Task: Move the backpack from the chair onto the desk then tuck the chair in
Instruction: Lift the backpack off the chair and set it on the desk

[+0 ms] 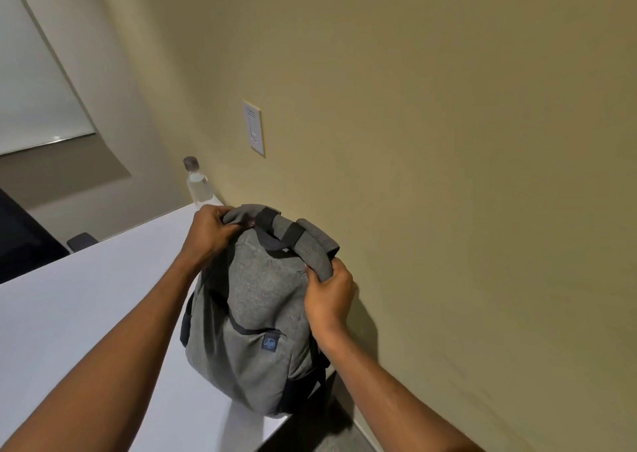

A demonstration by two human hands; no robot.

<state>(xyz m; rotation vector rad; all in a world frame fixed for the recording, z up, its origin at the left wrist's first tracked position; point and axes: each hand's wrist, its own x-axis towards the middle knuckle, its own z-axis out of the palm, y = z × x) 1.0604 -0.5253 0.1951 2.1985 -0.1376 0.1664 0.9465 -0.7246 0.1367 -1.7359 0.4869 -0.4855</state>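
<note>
A grey backpack [256, 317] with black trim stands upright on the white desk [86, 313], close to the desk's right edge and the beige wall. My left hand [210, 234] grips the grey strap at the top left of the backpack. My right hand [329, 300] grips the other grey strap at the top right. The black carry handle shows between my hands. No chair is clearly in view.
A clear water bottle [197, 183] with a dark cap stands at the desk's far corner by the wall. A white wall switch plate [254, 127] is above it. A dark object [81, 240] peeks up behind the desk's far edge. A whiteboard [31, 83] hangs at the upper left.
</note>
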